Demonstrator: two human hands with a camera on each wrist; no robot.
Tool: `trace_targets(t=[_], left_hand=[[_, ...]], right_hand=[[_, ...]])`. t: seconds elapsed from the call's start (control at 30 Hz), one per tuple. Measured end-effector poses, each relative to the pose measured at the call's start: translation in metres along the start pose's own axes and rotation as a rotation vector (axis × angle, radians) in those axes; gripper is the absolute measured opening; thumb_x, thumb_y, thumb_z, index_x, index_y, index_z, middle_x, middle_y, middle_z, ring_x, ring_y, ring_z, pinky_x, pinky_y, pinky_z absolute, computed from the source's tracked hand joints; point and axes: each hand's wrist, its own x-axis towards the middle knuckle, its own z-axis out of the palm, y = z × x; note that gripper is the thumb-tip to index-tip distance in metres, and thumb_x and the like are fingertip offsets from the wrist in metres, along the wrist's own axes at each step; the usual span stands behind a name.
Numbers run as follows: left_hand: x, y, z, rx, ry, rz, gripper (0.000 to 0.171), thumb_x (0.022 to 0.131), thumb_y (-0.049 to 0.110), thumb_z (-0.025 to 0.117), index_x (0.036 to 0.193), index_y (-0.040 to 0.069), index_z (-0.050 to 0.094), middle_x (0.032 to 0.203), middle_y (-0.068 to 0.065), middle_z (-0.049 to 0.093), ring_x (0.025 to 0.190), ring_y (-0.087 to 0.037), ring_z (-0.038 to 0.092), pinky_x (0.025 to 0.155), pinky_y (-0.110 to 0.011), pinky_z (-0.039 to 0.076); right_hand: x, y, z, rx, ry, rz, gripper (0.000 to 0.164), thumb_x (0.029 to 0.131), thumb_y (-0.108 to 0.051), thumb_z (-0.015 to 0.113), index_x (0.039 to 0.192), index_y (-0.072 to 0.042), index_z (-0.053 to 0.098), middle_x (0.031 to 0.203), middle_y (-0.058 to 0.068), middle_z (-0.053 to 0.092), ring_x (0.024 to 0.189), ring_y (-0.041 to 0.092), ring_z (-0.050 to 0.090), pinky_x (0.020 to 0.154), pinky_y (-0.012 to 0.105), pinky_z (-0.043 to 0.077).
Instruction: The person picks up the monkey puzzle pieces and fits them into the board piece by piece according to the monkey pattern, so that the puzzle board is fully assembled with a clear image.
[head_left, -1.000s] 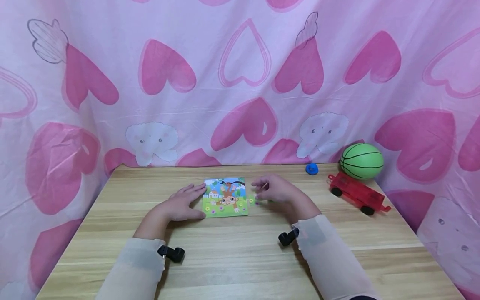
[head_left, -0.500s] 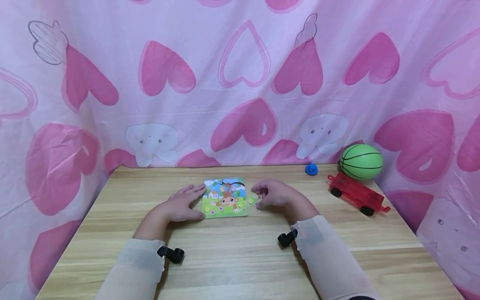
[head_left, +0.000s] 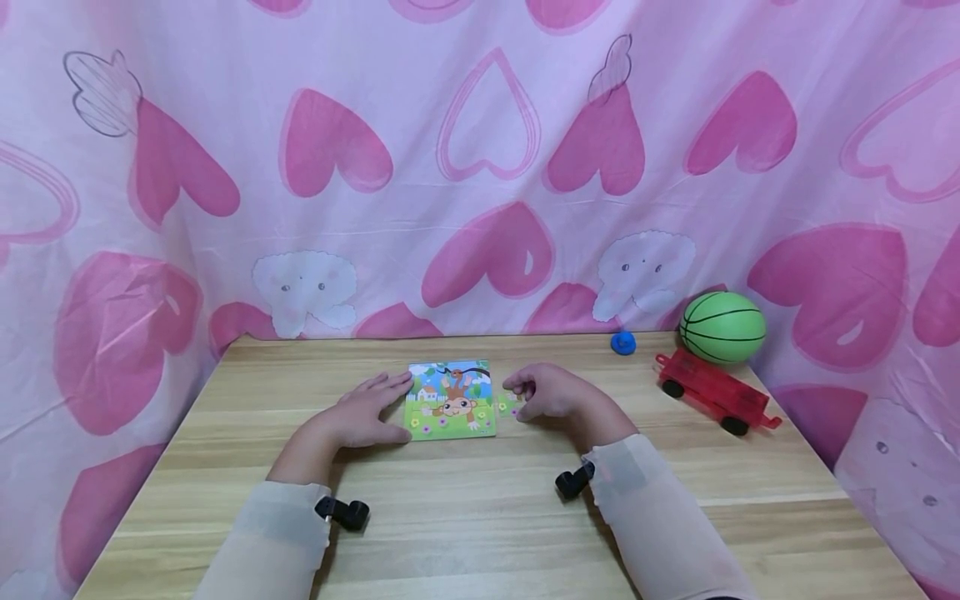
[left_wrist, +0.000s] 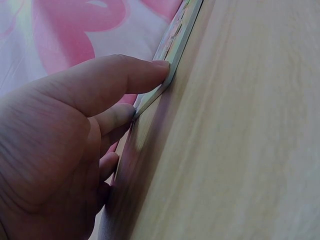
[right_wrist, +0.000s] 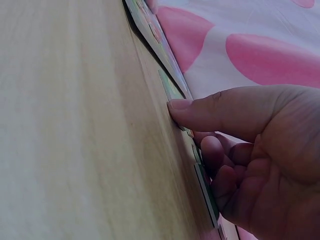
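A monkey picture puzzle in a flat board lies near the middle of the table. My left hand rests at its left side, fingers extended. In the left wrist view the thumb touches the board's corner and a fingertip touches the edge beyond it. At the board's right, my right hand has its thumb and curled fingers on a small green puzzle piece with flowers. In the right wrist view the thumb lies on this piece, and another green-topped piece lies by the lower fingers. The hand partly hides the pieces.
On the right of the wooden table stand a red toy vehicle chassis with black wheels and a green ball. A small blue round object sits near the back edge. A pink heart-patterned curtain hangs behind.
The right thumb and fingers have moved slightly downward onto the loose green piece, which shows more than one second ago. The left hand and puzzle board stay in place; the head view tilts slightly.
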Motion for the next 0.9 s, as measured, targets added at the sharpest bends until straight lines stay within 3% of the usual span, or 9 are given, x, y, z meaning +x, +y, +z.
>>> trace_targets(t=[0.3, 0.63, 0.9], left_hand=[[0.0005, 0.0000, 0.0011, 0.004, 0.003, 0.000, 0.100, 0.086, 0.056, 0.079, 0.170, 0.032, 0.030, 0.181, 0.002, 0.024, 0.169, -0.041, 0.010, 0.127, -0.081, 0.012], [0.0009, -0.0001, 0.0020, 0.001, 0.005, -0.001, 0.101, 0.085, 0.056, 0.079, 0.170, 0.032, 0.030, 0.181, 0.004, 0.024, 0.169, -0.041, 0.009, 0.128, -0.080, 0.012], [0.0000, 0.0014, 0.0007, 0.001, 0.003, -0.010, 0.101, 0.085, 0.055, 0.079, 0.170, 0.033, 0.030, 0.181, 0.003, 0.024, 0.169, -0.040, 0.009, 0.128, -0.080, 0.013]], right_hand=[[-0.0011, -0.0015, 0.0015, 0.013, 0.012, 0.020, 0.046, 0.084, -0.011, 0.092, 0.126, -0.020, 0.075, 0.108, 0.001, 0.065, 0.100, 0.022, 0.057, 0.087, 0.031, 0.054], [-0.0053, -0.0032, -0.0011, 0.043, 0.059, -0.029, 0.043, 0.083, -0.006, 0.091, 0.118, -0.021, 0.073, 0.107, 0.003, 0.067, 0.100, 0.024, 0.058, 0.087, 0.033, 0.056], [-0.0082, -0.0074, -0.0046, 0.101, 0.084, -0.019, 0.024, 0.096, -0.008, 0.077, 0.115, -0.024, 0.074, 0.104, 0.003, 0.068, 0.099, 0.024, 0.061, 0.080, 0.031, 0.058]])
